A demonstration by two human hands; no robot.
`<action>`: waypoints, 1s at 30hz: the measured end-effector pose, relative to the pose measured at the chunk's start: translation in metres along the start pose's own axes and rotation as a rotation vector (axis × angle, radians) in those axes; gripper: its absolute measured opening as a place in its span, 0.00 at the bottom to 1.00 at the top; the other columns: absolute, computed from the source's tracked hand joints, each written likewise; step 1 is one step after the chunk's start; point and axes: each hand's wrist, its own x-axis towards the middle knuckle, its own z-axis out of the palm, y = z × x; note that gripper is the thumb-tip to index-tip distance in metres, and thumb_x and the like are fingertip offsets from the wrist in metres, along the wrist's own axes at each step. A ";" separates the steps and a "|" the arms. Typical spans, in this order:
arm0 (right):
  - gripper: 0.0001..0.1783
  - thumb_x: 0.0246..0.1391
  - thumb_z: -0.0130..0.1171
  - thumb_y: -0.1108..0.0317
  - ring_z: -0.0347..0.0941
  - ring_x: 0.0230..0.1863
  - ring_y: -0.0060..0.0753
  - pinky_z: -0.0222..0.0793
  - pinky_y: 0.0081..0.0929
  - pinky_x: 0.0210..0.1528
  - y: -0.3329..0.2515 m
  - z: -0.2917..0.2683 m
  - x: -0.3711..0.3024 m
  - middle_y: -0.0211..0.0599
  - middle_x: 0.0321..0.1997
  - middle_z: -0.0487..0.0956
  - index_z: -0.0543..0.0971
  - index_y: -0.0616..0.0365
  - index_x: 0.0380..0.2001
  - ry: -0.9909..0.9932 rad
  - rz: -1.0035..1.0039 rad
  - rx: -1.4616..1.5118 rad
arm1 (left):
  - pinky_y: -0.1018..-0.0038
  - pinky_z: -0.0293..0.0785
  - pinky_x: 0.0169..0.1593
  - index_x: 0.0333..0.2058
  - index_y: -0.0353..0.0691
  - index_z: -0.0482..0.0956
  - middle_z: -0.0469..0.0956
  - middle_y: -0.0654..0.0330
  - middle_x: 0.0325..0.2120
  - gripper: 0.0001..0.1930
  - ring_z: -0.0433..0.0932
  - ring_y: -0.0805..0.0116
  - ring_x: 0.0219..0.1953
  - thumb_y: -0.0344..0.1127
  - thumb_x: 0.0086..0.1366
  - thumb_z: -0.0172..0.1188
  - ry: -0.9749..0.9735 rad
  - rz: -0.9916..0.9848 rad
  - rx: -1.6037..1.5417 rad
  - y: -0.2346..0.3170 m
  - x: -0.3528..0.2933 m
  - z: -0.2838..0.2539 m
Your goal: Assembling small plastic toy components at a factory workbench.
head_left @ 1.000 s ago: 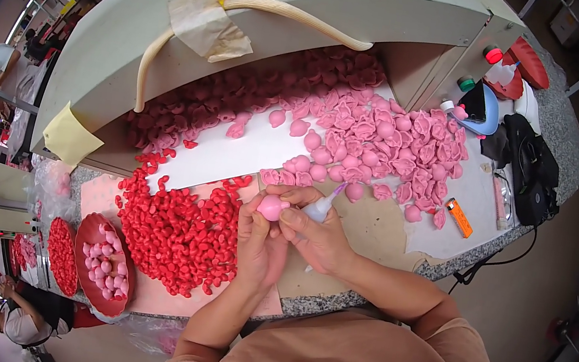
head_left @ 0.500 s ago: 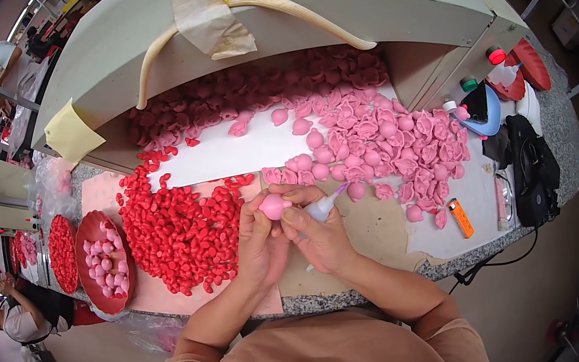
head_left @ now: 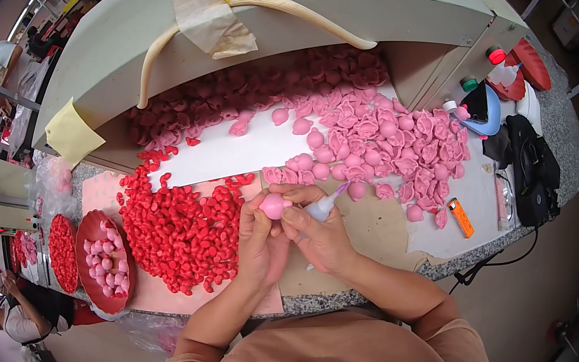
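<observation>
- Looking down from the head view: the left hand [head_left: 260, 240] is clamped on a small pink ball [head_left: 273, 205], held over the worktop [head_left: 372, 226] edge.
- Right hand [head_left: 319, 235] grips a small white squeeze bottle [head_left: 323, 206], its fingertips touching the ball.
- Red pieces [head_left: 183, 229] heap just left; pink pieces [head_left: 383, 146] lie beyond.
</observation>
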 end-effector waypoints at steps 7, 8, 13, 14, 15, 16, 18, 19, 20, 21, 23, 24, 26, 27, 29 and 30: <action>0.10 0.55 0.53 0.75 0.70 0.49 0.31 0.72 0.27 0.42 0.001 -0.001 0.000 0.39 0.55 0.68 0.71 0.56 0.41 -0.005 -0.006 -0.001 | 0.79 0.67 0.50 0.49 0.49 0.68 0.70 0.68 0.43 0.14 0.68 0.81 0.38 0.41 0.66 0.49 -0.108 0.002 0.019 0.000 0.000 -0.007; 0.10 0.55 0.52 0.75 0.70 0.49 0.31 0.72 0.27 0.42 0.001 -0.001 0.000 0.39 0.55 0.68 0.71 0.56 0.41 0.004 -0.009 -0.005 | 0.79 0.67 0.49 0.49 0.49 0.68 0.70 0.68 0.42 0.14 0.68 0.81 0.38 0.41 0.66 0.49 -0.101 0.001 0.023 0.000 0.000 -0.006; 0.10 0.55 0.53 0.75 0.70 0.49 0.31 0.72 0.27 0.42 0.002 -0.002 0.000 0.39 0.55 0.68 0.71 0.56 0.41 0.002 -0.011 -0.008 | 0.79 0.67 0.49 0.49 0.49 0.68 0.70 0.68 0.42 0.14 0.68 0.80 0.36 0.41 0.66 0.49 -0.119 0.003 0.004 -0.001 0.000 -0.006; 0.09 0.55 0.53 0.75 0.70 0.49 0.31 0.72 0.27 0.41 0.002 -0.003 0.000 0.39 0.55 0.68 0.71 0.56 0.41 0.005 -0.010 -0.019 | 0.80 0.67 0.48 0.49 0.49 0.68 0.70 0.67 0.42 0.14 0.68 0.80 0.35 0.41 0.66 0.50 -0.082 0.000 0.011 0.000 0.000 -0.004; 0.09 0.55 0.53 0.75 0.70 0.49 0.31 0.72 0.27 0.41 0.001 -0.001 0.000 0.39 0.55 0.68 0.71 0.56 0.41 0.005 -0.009 -0.019 | 0.80 0.68 0.46 0.49 0.48 0.68 0.71 0.67 0.42 0.14 0.68 0.80 0.34 0.41 0.65 0.50 -0.045 -0.003 0.017 0.000 0.000 -0.002; 0.09 0.55 0.54 0.75 0.70 0.46 0.28 0.72 0.24 0.41 0.000 0.001 0.000 0.40 0.53 0.69 0.71 0.57 0.40 0.029 -0.011 -0.016 | 0.80 0.68 0.46 0.49 0.48 0.68 0.71 0.67 0.42 0.14 0.68 0.80 0.34 0.41 0.65 0.50 -0.044 -0.002 0.017 0.000 0.001 -0.004; 0.09 0.54 0.55 0.75 0.70 0.44 0.25 0.71 0.22 0.40 -0.003 -0.001 0.001 0.40 0.52 0.71 0.72 0.58 0.39 0.052 -0.012 -0.013 | 0.79 0.68 0.46 0.47 0.47 0.70 0.70 0.65 0.43 0.13 0.69 0.79 0.37 0.40 0.65 0.51 -0.150 0.012 0.044 0.002 0.004 -0.011; 0.12 0.53 0.56 0.73 0.70 0.45 0.26 0.71 0.23 0.40 -0.007 -0.008 0.001 0.40 0.52 0.70 0.71 0.58 0.42 0.026 0.028 -0.171 | 0.79 0.68 0.46 0.47 0.47 0.70 0.70 0.65 0.43 0.13 0.69 0.79 0.37 0.40 0.65 0.51 -0.149 0.013 0.043 0.003 0.004 -0.010; 0.15 0.53 0.57 0.72 0.69 0.46 0.27 0.71 0.23 0.39 -0.009 -0.011 0.002 0.40 0.52 0.69 0.70 0.57 0.44 0.000 0.069 -0.328 | 0.77 0.68 0.47 0.46 0.47 0.71 0.70 0.64 0.43 0.12 0.69 0.77 0.39 0.39 0.65 0.52 -0.170 0.035 0.079 0.004 0.005 -0.009; 0.15 0.53 0.57 0.72 0.69 0.46 0.27 0.71 0.23 0.39 -0.012 -0.005 0.003 0.40 0.52 0.69 0.70 0.57 0.44 -0.003 0.075 -0.326 | 0.76 0.68 0.48 0.45 0.47 0.72 0.69 0.64 0.44 0.11 0.70 0.75 0.42 0.38 0.64 0.53 -0.185 0.060 0.118 0.005 0.005 -0.009; 0.19 0.49 0.61 0.73 0.68 0.46 0.25 0.69 0.22 0.42 -0.022 0.014 0.002 0.38 0.49 0.70 0.71 0.59 0.46 0.034 0.041 -0.440 | 0.75 0.69 0.47 0.44 0.46 0.73 0.68 0.63 0.43 0.10 0.70 0.72 0.42 0.36 0.63 0.54 -0.166 0.165 0.200 0.004 0.007 -0.008; 0.19 0.49 0.61 0.73 0.68 0.46 0.25 0.69 0.22 0.42 -0.021 0.011 0.003 0.38 0.49 0.70 0.71 0.59 0.46 0.035 0.041 -0.442 | 0.73 0.69 0.47 0.43 0.44 0.74 0.66 0.62 0.42 0.10 0.70 0.70 0.42 0.33 0.62 0.55 -0.159 0.264 0.283 0.003 0.008 -0.007; 0.20 0.46 0.63 0.74 0.68 0.48 0.26 0.66 0.24 0.48 -0.018 0.003 0.005 0.36 0.46 0.71 0.73 0.59 0.45 -0.068 -0.196 -0.703 | 0.72 0.67 0.50 0.43 0.46 0.74 0.66 0.63 0.44 0.10 0.68 0.69 0.45 0.34 0.62 0.55 -0.195 0.278 0.331 0.004 0.008 -0.013; 0.20 0.46 0.63 0.74 0.68 0.48 0.26 0.66 0.24 0.48 -0.018 0.003 0.005 0.36 0.46 0.71 0.73 0.59 0.45 -0.068 -0.195 -0.705 | 0.70 0.66 0.52 0.43 0.48 0.74 0.66 0.64 0.46 0.09 0.67 0.69 0.49 0.36 0.63 0.55 -0.233 0.292 0.381 0.005 0.009 -0.016; 0.18 0.45 0.64 0.73 0.67 0.49 0.28 0.63 0.26 0.52 -0.018 0.003 0.003 0.36 0.45 0.72 0.75 0.60 0.41 -0.059 -0.182 -0.712 | 0.70 0.65 0.53 0.43 0.48 0.74 0.66 0.64 0.46 0.10 0.66 0.69 0.50 0.36 0.62 0.56 -0.247 0.292 0.366 0.006 0.008 -0.016; 0.18 0.45 0.64 0.73 0.67 0.49 0.28 0.63 0.26 0.52 -0.018 0.003 0.002 0.36 0.45 0.72 0.75 0.60 0.41 -0.060 -0.182 -0.712 | 0.70 0.65 0.53 0.42 0.48 0.74 0.66 0.64 0.46 0.10 0.66 0.70 0.50 0.36 0.62 0.56 -0.260 0.293 0.352 0.006 0.007 -0.015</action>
